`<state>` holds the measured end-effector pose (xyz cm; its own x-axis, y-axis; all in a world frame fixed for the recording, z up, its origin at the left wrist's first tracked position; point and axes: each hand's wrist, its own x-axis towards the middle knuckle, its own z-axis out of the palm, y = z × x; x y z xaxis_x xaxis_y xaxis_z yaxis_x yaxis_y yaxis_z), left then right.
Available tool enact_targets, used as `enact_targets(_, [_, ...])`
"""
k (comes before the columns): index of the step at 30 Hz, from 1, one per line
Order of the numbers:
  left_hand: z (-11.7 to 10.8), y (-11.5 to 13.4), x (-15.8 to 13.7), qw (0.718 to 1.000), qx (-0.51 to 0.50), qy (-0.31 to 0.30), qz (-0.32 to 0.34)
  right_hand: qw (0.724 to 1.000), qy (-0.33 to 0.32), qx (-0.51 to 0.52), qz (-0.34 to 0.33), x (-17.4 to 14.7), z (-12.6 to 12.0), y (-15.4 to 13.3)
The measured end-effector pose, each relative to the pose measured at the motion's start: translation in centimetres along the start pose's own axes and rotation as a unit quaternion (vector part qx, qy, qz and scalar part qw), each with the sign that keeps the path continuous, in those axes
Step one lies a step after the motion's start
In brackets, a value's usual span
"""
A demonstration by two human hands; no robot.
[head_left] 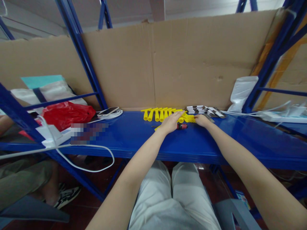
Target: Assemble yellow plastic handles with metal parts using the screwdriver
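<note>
your left hand (pixel 173 123) is lying palm down, fingers stretched, over the right part of a row of yellow pieces (pixel 157 115) on the blue surface (pixel 129 134). the hand is hiding its own underside, so you cannot tell whether that grip is standing apart or clamping on something. your right hand (pixel 201 120) is bending at the right end of a tight yellow bunch (pixel 191 118); its fingers seem to be touching the bunch, but whether they are pinching is not showing. the row is sitting in front of the cardboard (pixel 120 70), and the bunch is lying between your hands.

a driver (pixel 182 126) is lying by your left palm, its red and black handle poking out on the right. if you are sliding that palm nearer, you are probably risking a roll toward the front edge. the pieces are sitting so close together that a sideways sweep could be knocking neighbours out of line. pressing unevenly with the right fingers could be fanning the bunch apart, and a careless knuckle could be scattering the packets (pixel 195 110) just behind.
</note>
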<state>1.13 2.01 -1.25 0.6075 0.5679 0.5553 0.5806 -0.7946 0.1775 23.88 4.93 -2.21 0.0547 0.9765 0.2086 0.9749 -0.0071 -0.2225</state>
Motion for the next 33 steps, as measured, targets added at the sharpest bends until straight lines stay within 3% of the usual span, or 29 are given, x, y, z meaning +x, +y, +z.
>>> enact_targets(5, [0.0, -0.1, 0.0, 1.000, -0.004, 0.004, 0.008, 0.999, -0.003, -0.041, -0.001, -0.1, 0.1, 0.0])
enact_targets(14, [0.0, 0.0, 0.0, 1.000, -0.007, -0.008, -0.006, 0.999, 0.000, 0.028, -0.026, 0.5, 0.6, 0.8])
enact_targets(21, [0.0, 0.0, -0.1, 1.000, -0.005, -0.006, -0.008, 0.999, -0.006, 0.015, -0.046, -0.2, 0.1, -0.1])
enact_targets(30, [-0.1, -0.1, 0.0, 1.000, -0.009, -0.010, -0.002, 1.000, -0.015, 0.005, -0.019, -1.0, -0.6, -0.9])
enact_targets(33, [0.0, -0.2, -0.1, 1.000, -0.013, -0.007, 0.002, 1.000, 0.014, 0.020, 0.005, -1.2, -1.0, -1.1])
